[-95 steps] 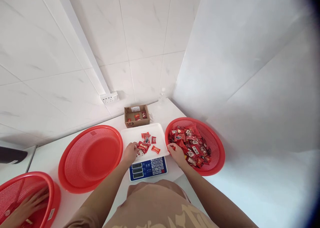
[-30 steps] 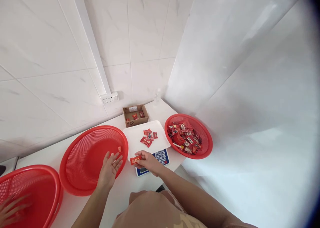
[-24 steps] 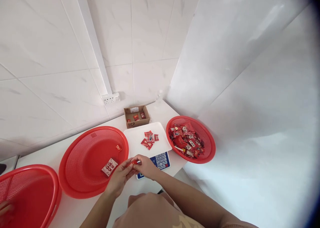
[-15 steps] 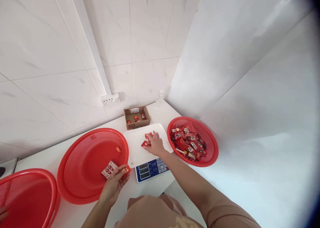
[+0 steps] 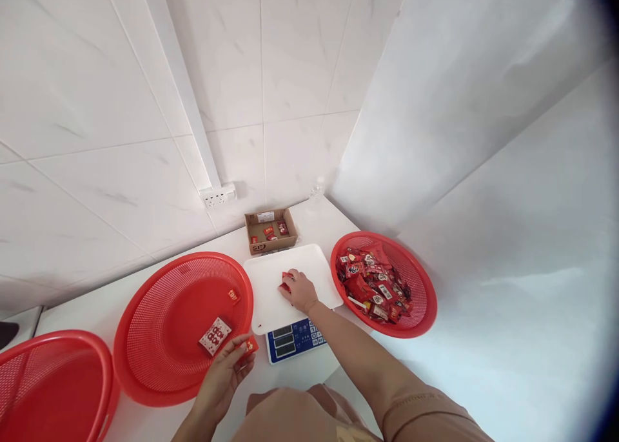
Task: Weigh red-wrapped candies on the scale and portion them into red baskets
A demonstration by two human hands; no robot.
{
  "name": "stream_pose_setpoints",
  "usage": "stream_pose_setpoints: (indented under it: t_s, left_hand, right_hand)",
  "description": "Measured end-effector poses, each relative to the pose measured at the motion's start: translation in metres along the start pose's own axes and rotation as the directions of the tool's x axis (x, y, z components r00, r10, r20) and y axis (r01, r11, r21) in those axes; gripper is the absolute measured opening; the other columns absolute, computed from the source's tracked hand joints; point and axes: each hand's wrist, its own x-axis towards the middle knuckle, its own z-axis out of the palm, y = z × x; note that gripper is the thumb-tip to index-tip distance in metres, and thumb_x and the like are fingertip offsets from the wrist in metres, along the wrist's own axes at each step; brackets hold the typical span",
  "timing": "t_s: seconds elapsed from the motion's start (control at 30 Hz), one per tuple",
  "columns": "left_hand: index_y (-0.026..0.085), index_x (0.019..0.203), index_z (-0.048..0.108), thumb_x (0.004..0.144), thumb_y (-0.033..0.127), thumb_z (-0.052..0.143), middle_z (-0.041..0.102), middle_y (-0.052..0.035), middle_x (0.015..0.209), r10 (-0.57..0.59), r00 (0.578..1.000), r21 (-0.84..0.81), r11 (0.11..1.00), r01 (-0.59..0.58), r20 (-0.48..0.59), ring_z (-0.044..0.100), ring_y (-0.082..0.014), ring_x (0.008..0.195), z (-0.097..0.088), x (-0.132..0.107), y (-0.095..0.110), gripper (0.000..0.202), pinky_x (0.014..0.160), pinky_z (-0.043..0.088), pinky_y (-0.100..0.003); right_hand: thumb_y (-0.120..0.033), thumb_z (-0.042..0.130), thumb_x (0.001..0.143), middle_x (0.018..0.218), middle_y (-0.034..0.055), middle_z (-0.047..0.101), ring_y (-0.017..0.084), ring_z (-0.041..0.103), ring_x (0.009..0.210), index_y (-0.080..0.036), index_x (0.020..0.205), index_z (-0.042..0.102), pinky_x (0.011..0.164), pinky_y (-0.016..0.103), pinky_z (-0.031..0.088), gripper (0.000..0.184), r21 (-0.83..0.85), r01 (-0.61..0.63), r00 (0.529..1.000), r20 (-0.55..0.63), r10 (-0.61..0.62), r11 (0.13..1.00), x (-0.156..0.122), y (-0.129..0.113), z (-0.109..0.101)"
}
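My left grip is nearest to me, its fingertips pinched shut on a small red packet. The packet hangs right over the near rim of the middle basket, just on its right edge. Inside that basket, a white and red packet lies just to the left of this grip, and a tiny red sweet lies further in by the far right rim. The rest of its floor is bare. A narrow strip of bench lies between the grip and my body.

Just to the right of my left grip stands the scale, its keypad facing me. The white tray on top overhangs it and nearly meets the basket rim.

My right grip lies palm down on the tray, fingers bent over a few red packets. I cannot tell whether it has closed on them. The tray's left half is free.

To the right of this grip, just past the tray's edge, is the full basket heaped with sweets. Beyond the grip a cardboard box sits by the wall. Far to the left of both grips, a third basket touches the middle one.
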Motion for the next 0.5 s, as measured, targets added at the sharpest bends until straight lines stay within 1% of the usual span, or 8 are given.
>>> stream_pose_setpoints:
  t_s: [0.13, 0.2, 0.27, 0.3, 0.33, 0.4, 0.43, 0.5]
  left_hand:
    - [0.017, 0.093, 0.064, 0.077, 0.010, 0.065, 0.071, -0.0043, 0.077, 0.009, 1.000, 0.002, 1.000, -0.009, 0.024, 0.068, -0.0117, 0.066, 0.001, 0.003, 0.000, 0.017, 0.067, 0.055, -0.023]
    - [0.018, 0.094, 0.065, 0.077, 0.011, 0.066, 0.071, -0.0040, 0.076, 0.008, 0.999, 0.000, 1.000, -0.008, 0.032, 0.068, -0.0118, 0.066, -0.001, 0.003, -0.001, 0.018, 0.067, 0.055, -0.023]
    - [0.018, 0.096, 0.065, 0.078, 0.012, 0.065, 0.070, -0.0038, 0.076, 0.000, 1.000, -0.003, 1.000, 0.000, 0.031, 0.068, -0.0117, 0.066, -0.004, 0.003, -0.003, 0.018, 0.068, 0.055, -0.023]
    - [0.018, 0.096, 0.064, 0.079, 0.012, 0.064, 0.070, -0.0039, 0.077, -0.004, 1.000, -0.004, 1.000, 0.005, 0.028, 0.068, -0.0116, 0.067, -0.006, 0.002, -0.004, 0.018, 0.068, 0.055, -0.023]
    - [0.018, 0.097, 0.064, 0.079, 0.012, 0.064, 0.070, -0.0039, 0.077, -0.008, 1.000, -0.005, 1.000, 0.008, 0.022, 0.068, -0.0115, 0.067, -0.008, 0.002, -0.004, 0.018, 0.069, 0.055, -0.024]
    - [0.018, 0.097, 0.064, 0.080, 0.012, 0.063, 0.071, -0.0038, 0.078, -0.012, 1.000, -0.003, 1.000, 0.012, 0.012, 0.067, -0.0115, 0.067, -0.011, 0.000, -0.005, 0.018, 0.070, 0.055, -0.024]
    - [0.018, 0.098, 0.063, 0.081, 0.012, 0.062, 0.071, -0.0039, 0.078, -0.013, 1.000, -0.002, 1.000, 0.013, 0.012, 0.067, -0.0114, 0.067, -0.012, 0.000, -0.005, 0.018, 0.070, 0.055, -0.024]
    - [0.018, 0.098, 0.063, 0.081, 0.012, 0.062, 0.070, -0.0037, 0.078, -0.018, 1.000, 0.001, 1.000, 0.018, 0.015, 0.067, -0.0112, 0.066, -0.012, -0.001, -0.006, 0.018, 0.069, 0.055, -0.024]
  right_hand:
    - [-0.029, 0.045, 0.089, 0.115, 0.0057, 0.057, 0.015, 0.058, 0.084, -0.024, 0.095, 0.067, 0.075, 0.027, 0.044, 0.024, 0.124, -0.071, 0.997, 0.031, 0.067, 0.990, 0.005, -0.004, 0.003]
    - [-0.023, 0.046, 0.085, 0.109, 0.0043, 0.058, 0.014, 0.058, 0.082, -0.023, 0.090, 0.065, 0.077, 0.026, 0.044, 0.020, 0.236, -0.149, 0.988, 0.008, 0.152, 0.960, 0.007, -0.004, 0.003]
    - [-0.019, 0.047, 0.081, 0.101, 0.0038, 0.060, 0.014, 0.058, 0.085, -0.022, 0.085, 0.063, 0.080, 0.026, 0.044, 0.017, 0.388, -0.253, 0.957, -0.032, 0.288, 0.886, 0.009, -0.003, -0.001]
    - [-0.019, 0.048, 0.079, 0.097, 0.0036, 0.060, 0.015, 0.058, 0.085, -0.021, 0.083, 0.061, 0.080, 0.026, 0.044, 0.015, 0.503, -0.311, 0.925, -0.034, 0.379, 0.806, 0.010, -0.003, -0.003]
    - [-0.020, 0.048, 0.077, 0.092, 0.0031, 0.061, 0.015, 0.058, 0.083, -0.021, 0.082, 0.060, 0.077, 0.027, 0.045, 0.012, 0.624, -0.362, 0.884, -0.006, 0.467, 0.692, 0.011, -0.005, -0.007]
    - [-0.026, 0.049, 0.078, 0.078, 0.0008, 0.059, 0.014, 0.056, 0.069, -0.021, 0.086, 0.056, 0.064, 0.025, 0.045, 0.012, 0.801, -0.423, 0.812, 0.127, 0.570, 0.424, 0.014, -0.014, -0.014]
    - [-0.030, 0.050, 0.079, 0.072, -0.0010, 0.057, 0.012, 0.052, 0.059, -0.021, 0.089, 0.055, 0.055, 0.024, 0.043, 0.014, 0.840, -0.440, 0.793, 0.197, 0.576, 0.318, 0.016, -0.023, -0.018]
    - [-0.040, 0.049, 0.082, 0.062, -0.0042, 0.052, 0.009, 0.042, 0.045, -0.021, 0.093, 0.054, 0.042, 0.021, 0.034, 0.023, 0.857, -0.462, 0.794, 0.287, 0.535, 0.226, 0.019, -0.047, -0.026]
